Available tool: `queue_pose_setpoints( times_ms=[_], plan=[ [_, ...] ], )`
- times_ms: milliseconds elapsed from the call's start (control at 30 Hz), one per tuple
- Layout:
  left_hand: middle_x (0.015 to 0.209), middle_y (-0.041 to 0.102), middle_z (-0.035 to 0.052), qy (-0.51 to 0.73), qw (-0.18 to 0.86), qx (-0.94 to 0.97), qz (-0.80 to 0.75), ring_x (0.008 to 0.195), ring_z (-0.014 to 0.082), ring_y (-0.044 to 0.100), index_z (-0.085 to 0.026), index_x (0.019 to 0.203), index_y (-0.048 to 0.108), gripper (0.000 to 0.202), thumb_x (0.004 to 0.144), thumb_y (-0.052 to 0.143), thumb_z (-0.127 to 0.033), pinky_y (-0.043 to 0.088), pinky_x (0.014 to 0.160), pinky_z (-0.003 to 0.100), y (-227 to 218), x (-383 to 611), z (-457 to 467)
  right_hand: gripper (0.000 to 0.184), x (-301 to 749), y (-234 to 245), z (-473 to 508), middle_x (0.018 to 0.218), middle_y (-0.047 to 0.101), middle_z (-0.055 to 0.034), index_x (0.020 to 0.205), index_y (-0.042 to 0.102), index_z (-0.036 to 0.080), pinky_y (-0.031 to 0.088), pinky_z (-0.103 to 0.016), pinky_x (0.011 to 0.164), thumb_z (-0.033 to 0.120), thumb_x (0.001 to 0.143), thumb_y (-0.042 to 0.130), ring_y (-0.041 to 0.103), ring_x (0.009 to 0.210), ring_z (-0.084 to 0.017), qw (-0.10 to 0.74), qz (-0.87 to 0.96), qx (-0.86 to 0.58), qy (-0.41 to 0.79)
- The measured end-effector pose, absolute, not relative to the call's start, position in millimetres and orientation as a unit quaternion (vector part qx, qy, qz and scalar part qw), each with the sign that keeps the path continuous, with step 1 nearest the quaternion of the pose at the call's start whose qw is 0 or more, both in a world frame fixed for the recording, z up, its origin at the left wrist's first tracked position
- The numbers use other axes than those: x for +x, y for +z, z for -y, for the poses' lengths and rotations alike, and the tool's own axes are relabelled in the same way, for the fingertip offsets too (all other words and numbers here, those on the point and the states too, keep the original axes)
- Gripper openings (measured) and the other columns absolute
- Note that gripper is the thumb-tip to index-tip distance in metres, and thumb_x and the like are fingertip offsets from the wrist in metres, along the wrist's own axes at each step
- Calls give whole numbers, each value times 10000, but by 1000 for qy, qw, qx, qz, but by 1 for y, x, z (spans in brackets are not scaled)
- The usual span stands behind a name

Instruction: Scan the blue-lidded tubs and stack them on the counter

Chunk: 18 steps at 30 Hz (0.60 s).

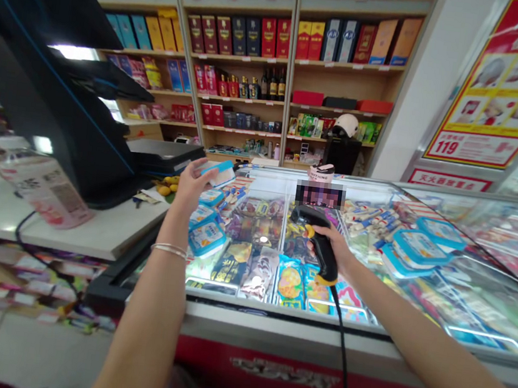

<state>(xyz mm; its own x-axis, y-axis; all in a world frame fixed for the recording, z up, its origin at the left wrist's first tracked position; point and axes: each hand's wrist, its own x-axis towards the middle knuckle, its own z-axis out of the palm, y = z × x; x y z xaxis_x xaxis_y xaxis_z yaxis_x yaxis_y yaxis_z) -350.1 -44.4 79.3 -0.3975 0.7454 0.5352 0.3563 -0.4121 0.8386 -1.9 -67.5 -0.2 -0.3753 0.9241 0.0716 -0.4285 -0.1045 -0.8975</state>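
Observation:
My left hand (193, 184) is raised above the freezer's left end, its fingers closed on a flat blue and white packet (217, 172). A thin silver bangle sits on that wrist. My right hand (333, 247) grips a black and yellow barcode scanner (316, 242) by its handle. The scanner's head points left, toward the packet, and the two are a short way apart. Its black cable (340, 336) hangs down past the freezer's front edge.
Below my hands lies a glass-topped chest freezer (273, 312) full of ice-cream packets. At the left, a white counter (94, 230) carries a black checkout screen (40, 85). Shelves (275, 64) of boxed bottles fill the back wall. A red poster (503, 85) hangs at the right.

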Motion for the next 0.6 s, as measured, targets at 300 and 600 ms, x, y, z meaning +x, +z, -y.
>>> queue_pose_setpoints(
  times_ms=[300, 600],
  plan=[
    [1130, 679, 106, 587, 371, 643, -324, 880, 222, 675, -174, 1176, 604, 627, 644, 723, -484, 558, 696, 287, 83, -307, 60, 496, -3, 12, 82, 687, 625, 53, 1119, 442, 286, 470, -259, 373, 315, 727, 744, 600, 436, -159, 504, 550, -235, 623],
    [1137, 682, 114, 548, 383, 665, -333, 819, 210, 691, -171, 1186, 598, 627, 649, 741, -462, 538, 610, 252, 83, -299, 62, 491, -2, 17, 86, 698, 635, 61, 1134, 407, 307, 484, -262, 392, 301, 754, 718, 602, 450, -155, 500, 573, -227, 609]
  ],
)
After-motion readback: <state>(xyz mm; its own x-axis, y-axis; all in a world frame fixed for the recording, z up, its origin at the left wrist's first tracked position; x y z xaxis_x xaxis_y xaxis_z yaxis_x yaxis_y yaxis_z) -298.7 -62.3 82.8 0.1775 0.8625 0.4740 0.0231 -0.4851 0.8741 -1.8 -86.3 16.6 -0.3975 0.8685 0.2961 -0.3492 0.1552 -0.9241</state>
